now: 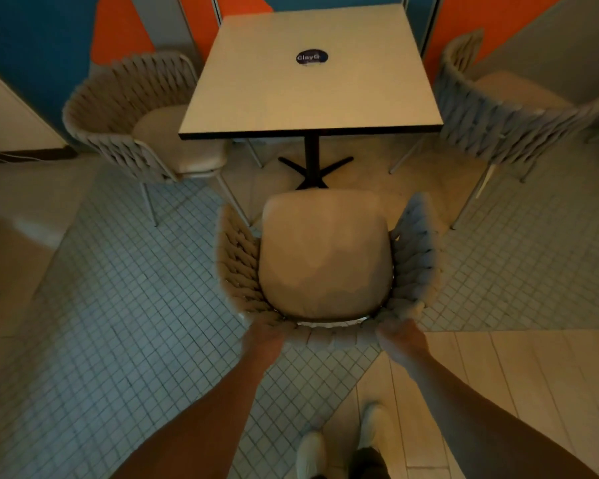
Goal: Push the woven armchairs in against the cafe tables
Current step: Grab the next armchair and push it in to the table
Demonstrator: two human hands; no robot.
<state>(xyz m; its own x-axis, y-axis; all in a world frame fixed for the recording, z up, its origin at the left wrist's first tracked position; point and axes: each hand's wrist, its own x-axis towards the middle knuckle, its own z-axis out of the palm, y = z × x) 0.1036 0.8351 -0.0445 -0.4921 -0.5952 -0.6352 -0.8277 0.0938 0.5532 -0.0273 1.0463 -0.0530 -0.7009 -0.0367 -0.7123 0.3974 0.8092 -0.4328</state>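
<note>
A: Near woven armchair (325, 257), centre of view, back toward the person, open front facing the square cafe table (312, 74). Beige seat cushion (320, 254) on it. Front edge of the seat lies short of the table edge, about level with the black cross-shaped table base (313, 165).

B: Hands?

A: Both on the top of the curved backrest. Left hand (261, 337) curled over the woven rim at the left rear; right hand (400, 337) curled over it at the right rear. Fingers wrapped onto the weave, closed around the rim; fingertips blurred, so the exact hold is hard to read.

B: Around it?

A: Second woven armchair (142, 119) at the table's left side, seat partly under the top. Third woven armchair (505, 115) at the right, back turned to the table, standing apart from it. Round dark sticker (312, 57) on the tabletop. Floor of small square tiles (135, 323); pale planks (498, 375) at lower right. White shoes (339, 440) below.
</note>
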